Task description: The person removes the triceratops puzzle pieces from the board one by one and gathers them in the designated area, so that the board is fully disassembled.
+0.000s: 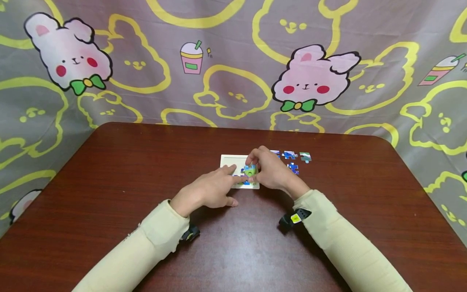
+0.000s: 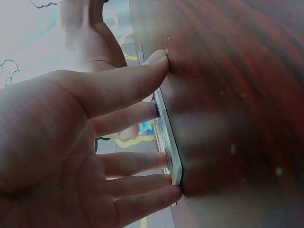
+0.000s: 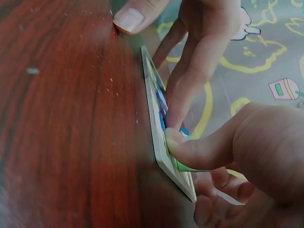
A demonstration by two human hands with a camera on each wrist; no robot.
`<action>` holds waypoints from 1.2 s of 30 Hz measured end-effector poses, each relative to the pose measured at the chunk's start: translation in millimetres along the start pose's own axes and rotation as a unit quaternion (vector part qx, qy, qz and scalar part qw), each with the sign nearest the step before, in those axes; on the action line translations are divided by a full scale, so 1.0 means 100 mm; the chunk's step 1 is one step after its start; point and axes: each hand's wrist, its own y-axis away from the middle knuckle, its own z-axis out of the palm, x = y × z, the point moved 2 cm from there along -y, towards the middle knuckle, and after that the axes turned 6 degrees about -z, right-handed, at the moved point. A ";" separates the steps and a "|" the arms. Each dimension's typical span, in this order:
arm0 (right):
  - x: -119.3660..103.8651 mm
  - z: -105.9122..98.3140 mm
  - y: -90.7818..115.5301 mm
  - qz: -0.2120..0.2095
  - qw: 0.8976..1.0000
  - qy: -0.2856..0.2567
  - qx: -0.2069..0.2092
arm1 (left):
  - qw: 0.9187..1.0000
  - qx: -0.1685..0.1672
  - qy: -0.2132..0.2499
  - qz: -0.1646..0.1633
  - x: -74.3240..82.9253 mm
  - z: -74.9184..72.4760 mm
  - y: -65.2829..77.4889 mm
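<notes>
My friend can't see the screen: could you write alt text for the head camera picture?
A person's right hand holds a green and blue puzzle piece at a small white tray, while the left hand touches the tray. Loose puzzle pieces lie to the right on a brown table, in front of a rabbit-print curtain.
</notes>
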 end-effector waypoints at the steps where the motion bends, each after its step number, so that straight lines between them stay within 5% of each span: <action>1: -0.01 0.00 0.00 0.000 1.000 -0.004 0.002 | 1.000 0.000 0.000 -0.002 0.00 0.00 0.00; 36: 0.08 -0.04 0.04 0.019 0.999 -0.036 -0.006 | 1.000 0.000 -0.009 0.000 0.01 0.00 0.00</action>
